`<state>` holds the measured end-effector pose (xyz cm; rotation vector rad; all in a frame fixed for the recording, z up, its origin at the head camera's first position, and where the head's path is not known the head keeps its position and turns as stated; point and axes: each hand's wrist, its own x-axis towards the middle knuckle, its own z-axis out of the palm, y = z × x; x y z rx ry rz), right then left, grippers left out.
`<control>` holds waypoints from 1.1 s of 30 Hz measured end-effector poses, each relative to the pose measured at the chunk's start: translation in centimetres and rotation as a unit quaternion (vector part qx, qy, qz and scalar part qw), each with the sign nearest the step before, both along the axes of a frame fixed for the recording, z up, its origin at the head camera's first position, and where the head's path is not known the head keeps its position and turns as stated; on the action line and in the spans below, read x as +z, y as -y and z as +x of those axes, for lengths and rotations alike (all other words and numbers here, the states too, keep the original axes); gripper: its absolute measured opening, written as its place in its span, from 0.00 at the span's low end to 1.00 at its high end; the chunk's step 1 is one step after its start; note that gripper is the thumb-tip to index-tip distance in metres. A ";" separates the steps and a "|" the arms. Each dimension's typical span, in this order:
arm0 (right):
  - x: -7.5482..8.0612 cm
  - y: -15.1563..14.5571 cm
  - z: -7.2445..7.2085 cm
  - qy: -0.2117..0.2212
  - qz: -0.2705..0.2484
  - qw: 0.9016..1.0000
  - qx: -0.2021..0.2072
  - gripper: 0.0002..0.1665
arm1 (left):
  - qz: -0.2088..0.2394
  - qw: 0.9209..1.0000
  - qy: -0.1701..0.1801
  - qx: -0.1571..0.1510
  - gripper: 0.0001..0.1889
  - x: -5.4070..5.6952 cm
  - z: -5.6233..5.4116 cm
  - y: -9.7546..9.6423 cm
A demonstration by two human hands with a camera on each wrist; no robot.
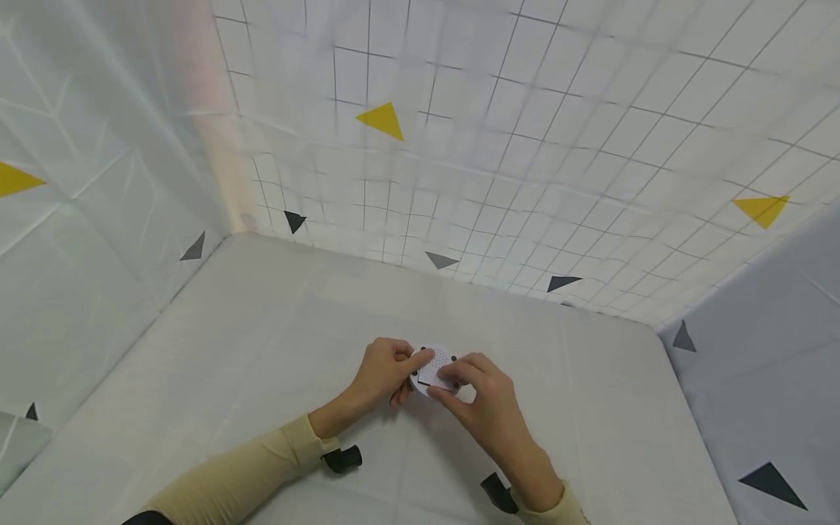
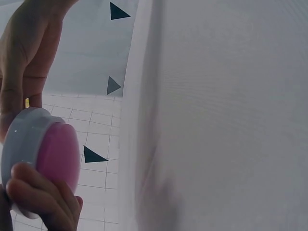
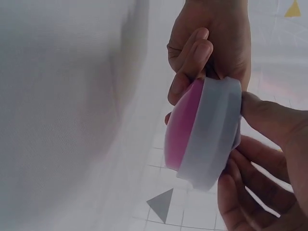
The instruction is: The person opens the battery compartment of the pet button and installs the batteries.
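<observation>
Both hands hold a round white push button (image 1: 438, 356) with a pink dome (image 2: 60, 154) on its underside. Its upturned back shows speaker holes, small black feet and a square battery cover (image 1: 429, 376) with a dark line along its near edge. My left hand (image 1: 385, 370) grips the rim from the left, thumb on the back, with fingers curled near the dome in the right wrist view. From the right, my right hand (image 1: 491, 401) pinches at the cover with thumb and index finger. The button is tilted, dome side down, close over the white surface.
A white cloth surface (image 1: 315, 306) lies under the hands. A grid-patterned curtain (image 1: 459, 146) with yellow and dark triangles rises behind it, and plain sheets (image 1: 85, 219) hang at the sides. Black wrist-worn pieces (image 1: 343, 460) stick out at the sleeves.
</observation>
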<state>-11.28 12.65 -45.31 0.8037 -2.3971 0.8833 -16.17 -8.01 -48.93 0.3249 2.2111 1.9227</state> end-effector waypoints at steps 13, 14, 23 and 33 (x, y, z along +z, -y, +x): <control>0.3 -0.4 -0.3 0.146 -0.001 0.987 -0.066 0.46 | -0.003 1.000 0.007 -0.010 0.22 0.0 0.2 -0.1; 0.2 -0.5 -0.3 0.162 -0.001 0.985 -0.066 0.49 | -0.001 1.000 0.009 -0.012 0.21 0.1 0.2 -0.1; -0.1 -0.7 -0.4 0.249 -0.015 0.967 -0.052 0.42 | 0.004 1.000 0.010 -0.018 0.23 0.2 0.2 -0.2; -0.2 -1.0 -0.4 0.259 -0.022 0.966 -0.022 0.38 | 0.009 1.000 0.012 -0.026 0.28 0.0 0.3 -0.3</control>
